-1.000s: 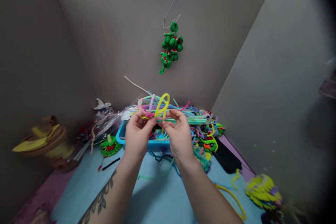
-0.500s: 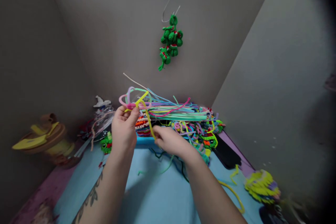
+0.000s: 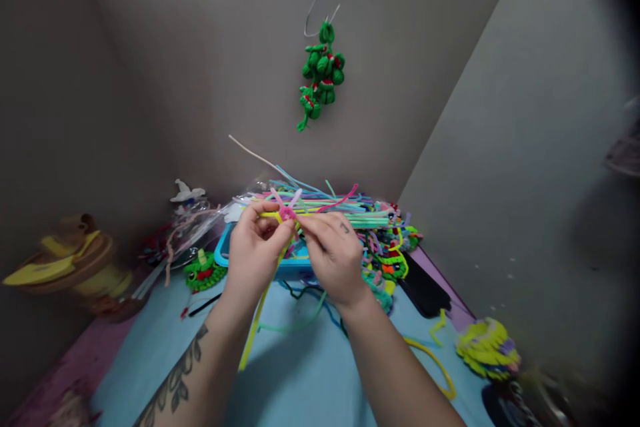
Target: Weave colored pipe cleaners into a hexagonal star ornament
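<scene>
Above the blue work surface (image 3: 300,373), both hands meet on a small pipe-cleaner piece (image 3: 287,213) with a pink middle and pale pink and lilac ends sticking up. My left hand (image 3: 257,240) is closed, pinching its left side between thumb and fingers. A yellow pipe cleaner (image 3: 250,333) runs from this grip and hangs below the left hand. My right hand (image 3: 333,250) is closed too, thumb and fingertips pressed at the right side of the pink middle. Fingers partly hide how the strands join.
Behind the hands is a blue tray (image 3: 295,271) with bundled pipe cleaners (image 3: 370,220) over it. A green knitted toy (image 3: 203,271) sits left, a black flat object (image 3: 425,287) and a yellow fluffy piece (image 3: 487,347) right. Green knitted figures (image 3: 323,73) hang from a wire at the grey wall.
The looped piece has turned and come down between both hands. My right hand has moved up from the yellow strand to the pink middle. The yellow strand now hangs lower, beneath my left hand.
</scene>
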Tool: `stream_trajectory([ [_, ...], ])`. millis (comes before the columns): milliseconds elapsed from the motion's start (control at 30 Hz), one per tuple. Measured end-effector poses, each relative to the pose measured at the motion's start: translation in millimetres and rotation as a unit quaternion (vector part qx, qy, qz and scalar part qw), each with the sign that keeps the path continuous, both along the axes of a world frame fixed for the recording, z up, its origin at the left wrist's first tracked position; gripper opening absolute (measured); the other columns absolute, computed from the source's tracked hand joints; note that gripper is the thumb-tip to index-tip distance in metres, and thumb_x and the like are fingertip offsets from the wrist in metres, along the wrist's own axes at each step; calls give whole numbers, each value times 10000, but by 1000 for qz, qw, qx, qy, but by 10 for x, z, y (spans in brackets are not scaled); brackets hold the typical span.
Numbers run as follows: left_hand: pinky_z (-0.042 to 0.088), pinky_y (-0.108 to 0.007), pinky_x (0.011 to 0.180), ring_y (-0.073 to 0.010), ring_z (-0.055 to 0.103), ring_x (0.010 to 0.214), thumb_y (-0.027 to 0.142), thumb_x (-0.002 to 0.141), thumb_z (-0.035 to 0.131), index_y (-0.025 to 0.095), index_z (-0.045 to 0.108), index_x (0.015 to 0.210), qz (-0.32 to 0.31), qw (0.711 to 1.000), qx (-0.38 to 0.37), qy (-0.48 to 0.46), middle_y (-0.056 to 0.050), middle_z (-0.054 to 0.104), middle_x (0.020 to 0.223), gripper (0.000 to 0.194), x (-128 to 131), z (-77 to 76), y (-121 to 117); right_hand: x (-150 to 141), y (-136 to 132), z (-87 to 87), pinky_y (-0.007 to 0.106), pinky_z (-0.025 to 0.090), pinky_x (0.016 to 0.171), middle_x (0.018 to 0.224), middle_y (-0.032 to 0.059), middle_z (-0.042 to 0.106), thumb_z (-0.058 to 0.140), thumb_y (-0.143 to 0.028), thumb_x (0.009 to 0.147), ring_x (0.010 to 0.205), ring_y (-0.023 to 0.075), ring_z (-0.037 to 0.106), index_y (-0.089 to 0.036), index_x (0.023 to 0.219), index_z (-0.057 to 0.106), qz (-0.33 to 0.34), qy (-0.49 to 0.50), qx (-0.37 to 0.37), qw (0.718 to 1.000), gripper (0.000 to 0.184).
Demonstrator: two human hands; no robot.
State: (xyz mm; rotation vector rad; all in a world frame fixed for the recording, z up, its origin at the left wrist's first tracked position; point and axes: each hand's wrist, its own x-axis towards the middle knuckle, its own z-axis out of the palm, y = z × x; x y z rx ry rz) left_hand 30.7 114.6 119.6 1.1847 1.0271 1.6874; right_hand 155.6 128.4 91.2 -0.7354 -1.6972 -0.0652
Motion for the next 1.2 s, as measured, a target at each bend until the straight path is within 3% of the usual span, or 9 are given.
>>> stream_trajectory([
  [300,492,-210,643,-101,643,643,220,642,791,170,623,868,-68,995,-15,-69,7,707,730,286,-63,-49,70,0,21,-42,388,513,851,1021,55,721,560,-105,850,933,202,638,-272,1158,639,6,-13,35,999,359],
  [467,467,-187,564,-93,619,620,243,606,806,160,653,843,-62,990,-38,-123,5,692,731,294,-58,8,46,-17,37,-68,385,508,827,969,67,725,554,-137,864,887,208,630,-240,1183,617,-22,-42,20,999,341],
  [633,429,-163,504,-70,575,541,250,607,805,160,639,846,-71,988,-54,-123,26,658,647,304,-48,-27,69,-43,57,-101,375,503,789,919,64,726,557,-124,862,835,205,631,-224,1117,633,-55,-48,21,997,284],
  [867,391,-146,479,-69,567,485,249,618,807,180,582,931,-27,992,-27,-117,38,673,589,392,0,-92,84,-77,60,-105,362,507,737,824,65,713,561,-105,843,771,196,621,-197,994,651,-77,-26,43,996,198],
  [1200,458,-166,574,-76,607,551,188,641,795,185,562,949,-36,994,7,-107,36,694,618,386,14,-98,58,-62,17,-1,351,482,742,807,51,642,547,-146,858,795,188,574,-199,858,631,-23,28,-16,999,99],
])
